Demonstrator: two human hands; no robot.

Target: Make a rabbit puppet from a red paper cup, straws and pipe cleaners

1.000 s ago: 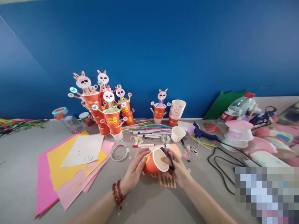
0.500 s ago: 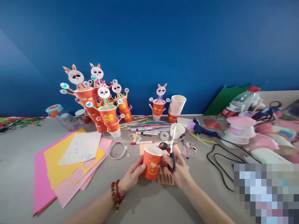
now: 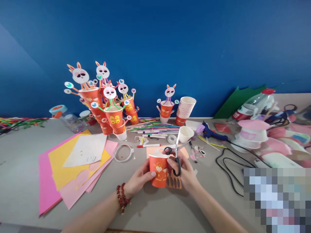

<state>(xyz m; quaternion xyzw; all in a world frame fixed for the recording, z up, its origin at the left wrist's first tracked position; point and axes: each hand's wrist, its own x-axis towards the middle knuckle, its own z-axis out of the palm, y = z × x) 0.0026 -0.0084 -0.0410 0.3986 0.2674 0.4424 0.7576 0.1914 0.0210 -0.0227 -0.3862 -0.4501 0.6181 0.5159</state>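
A red-orange paper cup (image 3: pixel 158 170) with a printed figure pattern stands in front of me, gripped on its left side by my left hand (image 3: pixel 139 180), thumb across the front. Black-handled scissors (image 3: pixel 177 163) are in my right hand (image 3: pixel 185 172), blades pointing up and away. That hand's fingers are close to the cup's right side; whether they touch it is hard to tell. Behind and under the cup lies orange paper (image 3: pixel 177 183) with several leaf-shaped cutouts.
Coloured paper sheets (image 3: pixel 50 194) and a tape roll (image 3: pixel 123 152) lie left. Rabbit-faced cups (image 3: pixel 113 116) stand behind, beside pipe cleaners and markers. A cup stack (image 3: pixel 186 111), a small white cup (image 3: pixel 186 134) and a blue glue gun (image 3: pixel 213 134) with its cable are right.
The cup has been turned in my hands, so more of its printed figures face me, and its rim is tipped less toward me. The scissors stay in my right hand. The view has shifted slightly.
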